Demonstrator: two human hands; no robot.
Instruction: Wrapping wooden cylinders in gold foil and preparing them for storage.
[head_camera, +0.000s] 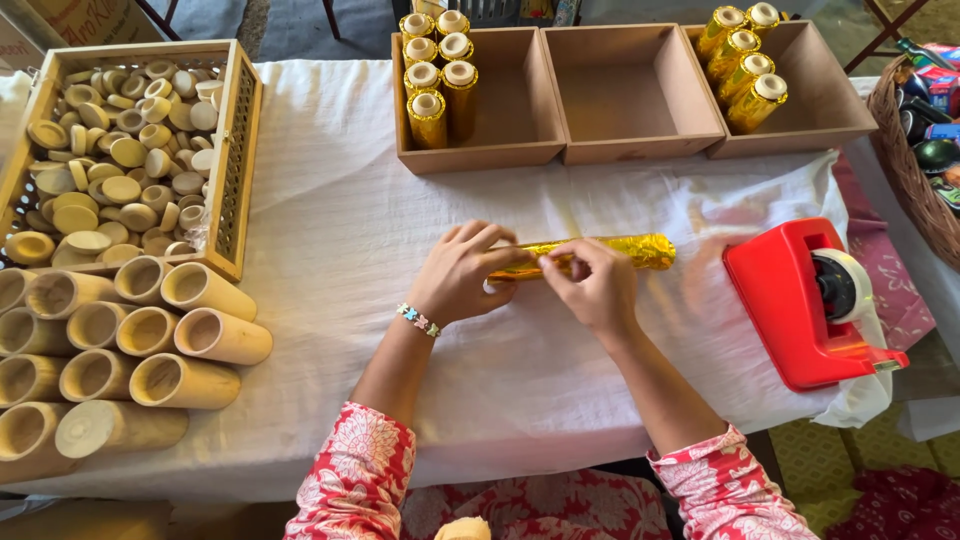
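The fingers (560, 264) of the right hand (590, 285) are pinched on the gold foil near the middle of the tube (600, 252), as though a seam or loose edge is being pressed flat there. The left hand (462, 272) is curled over the tube's left end, fingers closed round it, so that the tube is kept from rolling while the foil is worked. The tube is laid lengthwise on the white cloth of the table (340, 260), just in front of the person, its right end left free and fully wrapped. A red tape dispenser (805, 300) is set to the right, near the right hand, presumably so that tape can be pulled without a stretch. Three wooden boxes (630, 100) are lined along the far edge: wrapped gold tubes (437, 75) are stood upright in the left one and others (745, 60) are leaned in the right one, while the middle is seen bare. To the left, plain bamboo tubes (130, 350) are stacked on their sides, open ends toward the person, and a crate of round caps (110, 150) is placed behind them. A wicker basket (915, 170) is partly seen at the right edge.
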